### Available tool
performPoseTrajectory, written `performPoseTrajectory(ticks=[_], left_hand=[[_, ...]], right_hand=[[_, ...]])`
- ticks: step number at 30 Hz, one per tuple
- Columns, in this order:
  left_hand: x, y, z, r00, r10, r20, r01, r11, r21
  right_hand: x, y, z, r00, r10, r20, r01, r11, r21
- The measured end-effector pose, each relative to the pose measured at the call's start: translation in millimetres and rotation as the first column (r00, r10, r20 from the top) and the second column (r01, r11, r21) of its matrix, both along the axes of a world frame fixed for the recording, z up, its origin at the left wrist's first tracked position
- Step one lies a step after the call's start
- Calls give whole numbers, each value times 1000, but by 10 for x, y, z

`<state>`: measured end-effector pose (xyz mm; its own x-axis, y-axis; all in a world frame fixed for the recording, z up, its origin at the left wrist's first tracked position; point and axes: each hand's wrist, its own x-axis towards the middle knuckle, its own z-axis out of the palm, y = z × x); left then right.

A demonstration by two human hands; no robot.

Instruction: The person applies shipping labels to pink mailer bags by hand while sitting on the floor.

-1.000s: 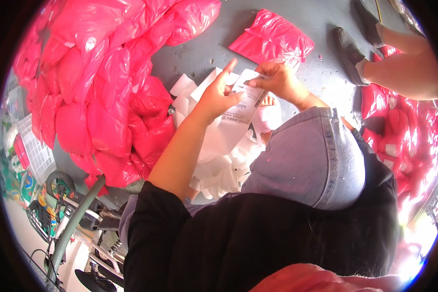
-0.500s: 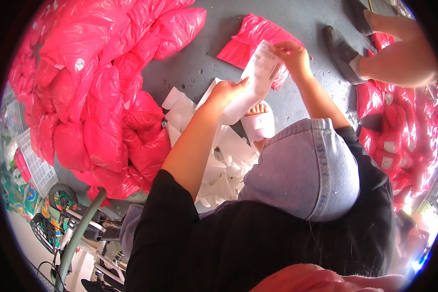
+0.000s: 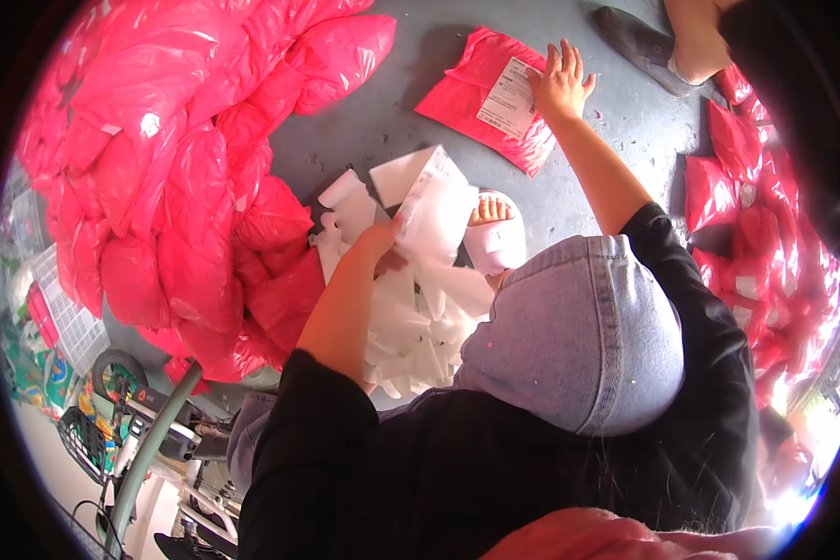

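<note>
Gone from between the two hands, a rectangular white printed paper label (image 3: 511,101) now lies flat on a glossy pink plastic parcel (image 3: 459,90), so it appears parted from its long white paper strip (image 3: 437,203); whether it is stuck down all over cannot be told.

Nearest is the person's bent knee in pale blue denim (image 3: 569,327). Beyond its left side, a loose heap of curled white paper (image 3: 411,341) covers the floor. The left hand (image 3: 383,245) has drawn back to the strip above this heap; its fingers are mostly hidden, so I cannot tell whether they grip it. Just beside the strip is a foot in a pale pink slide sandal (image 3: 495,245).

Farther out, the right hand (image 3: 562,86) has its fingers spread, clamped on nothing, at the label's right edge; contact is unclear. The parcel rests on the grey floor (image 3: 345,135), between a large pile of stuffed pink plastic bags (image 3: 177,205) and a co-worker's dark shoe (image 3: 635,42), which has shifted inward.
</note>
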<state>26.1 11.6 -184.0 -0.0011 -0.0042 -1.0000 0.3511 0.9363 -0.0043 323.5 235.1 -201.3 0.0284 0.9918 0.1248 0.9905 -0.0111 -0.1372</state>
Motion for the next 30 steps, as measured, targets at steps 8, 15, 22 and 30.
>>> performPoseTrajectory(ticks=[8,15,22,30], left_hand=[[-689,-381,1332,806,-521,-280,581,609,541],[-575,-391,3222,706,-378,-599,688,166,706],[-837,-1036,3804,777,213,-592,601,28,799],[-1129,-1431,3967,786,503,358,-117,-449,886]], right_hand=[[-423,-340,71,940,322,116,-305,942,-144],[357,-14,410,901,-362,-240,94,702,-706],[924,-1463,1960,521,-656,-547,257,731,-632],[4357,-3389,1667,-162,-589,-792,788,406,-463]])
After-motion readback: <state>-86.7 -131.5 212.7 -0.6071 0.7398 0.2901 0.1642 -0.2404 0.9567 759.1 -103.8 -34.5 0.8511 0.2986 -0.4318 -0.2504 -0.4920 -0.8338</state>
